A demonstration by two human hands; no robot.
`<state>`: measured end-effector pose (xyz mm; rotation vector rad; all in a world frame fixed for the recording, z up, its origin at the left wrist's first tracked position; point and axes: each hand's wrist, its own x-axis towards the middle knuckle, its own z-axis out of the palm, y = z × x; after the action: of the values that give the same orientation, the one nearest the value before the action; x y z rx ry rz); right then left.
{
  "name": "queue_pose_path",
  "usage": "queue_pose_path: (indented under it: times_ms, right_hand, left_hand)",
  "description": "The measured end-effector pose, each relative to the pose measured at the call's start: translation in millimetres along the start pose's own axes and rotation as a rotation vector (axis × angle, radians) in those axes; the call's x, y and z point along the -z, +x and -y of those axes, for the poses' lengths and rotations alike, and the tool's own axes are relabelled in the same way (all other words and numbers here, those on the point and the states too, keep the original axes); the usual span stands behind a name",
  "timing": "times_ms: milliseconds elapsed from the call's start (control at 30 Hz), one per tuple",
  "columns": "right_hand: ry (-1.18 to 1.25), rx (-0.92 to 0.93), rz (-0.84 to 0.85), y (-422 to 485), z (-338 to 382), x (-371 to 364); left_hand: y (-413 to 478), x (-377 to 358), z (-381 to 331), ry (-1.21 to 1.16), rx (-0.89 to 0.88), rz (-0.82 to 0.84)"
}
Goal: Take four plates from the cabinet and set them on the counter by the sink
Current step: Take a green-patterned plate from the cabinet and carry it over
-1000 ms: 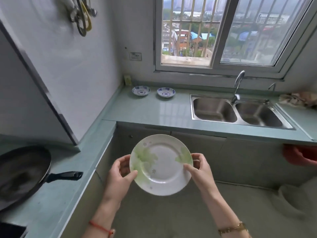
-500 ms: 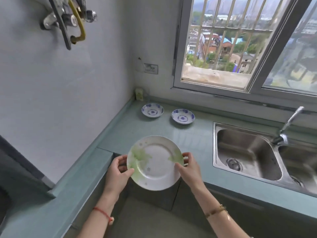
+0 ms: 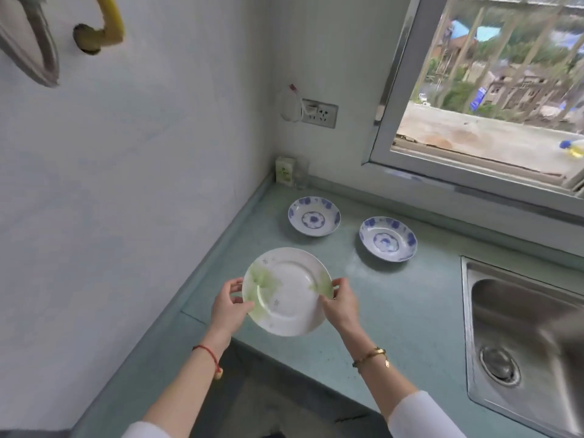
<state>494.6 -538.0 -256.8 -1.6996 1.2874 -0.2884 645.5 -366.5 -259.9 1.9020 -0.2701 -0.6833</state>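
Observation:
I hold a white plate with green leaf print (image 3: 289,292) just above the pale green counter (image 3: 395,311), near its front left corner. My left hand (image 3: 229,306) grips the plate's left rim and my right hand (image 3: 339,303) grips its right rim. Two small blue-patterned plates rest on the counter farther back: one (image 3: 313,216) near the wall corner, the other (image 3: 388,239) to its right. The steel sink (image 3: 521,336) is set into the counter at the right.
A wall socket (image 3: 319,112) and a small green-white box (image 3: 285,171) sit in the back corner. The window (image 3: 493,99) runs above the counter's back edge. A yellow pipe (image 3: 106,23) and metal fitting hang on the left wall.
I have stepped closer to the counter. The plate has moved forward from in front of the cabinet edge to over the counter, still held by both hands.

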Motion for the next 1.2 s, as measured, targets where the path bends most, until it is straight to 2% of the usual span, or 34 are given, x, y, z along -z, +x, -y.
queue_pose_path:
  times_ms: [233, 467, 1033, 1200]
  right_hand:
    - [-0.055, -0.074, 0.015, 67.6, 8.1, -42.5]
    - [-0.145, -0.153, 0.072, 97.0, 1.4, -65.6]
    - [-0.223, -0.126, 0.08, 102.2, -11.8, -78.7]
    - [-0.241, -0.072, 0.023, 95.1, -7.5, -68.5]
  left_hand:
    - [83.6, -6.8, 16.5, -0.011, 0.087, 0.08]
    - [118.7, -8.8, 34.0, 0.03, 0.173, 0.098]
    - [129.9, -6.2, 48.9, 0.029, 0.236, 0.133]
    - [113.3, 0.6, 38.1, 0.015, 0.245, 0.028]
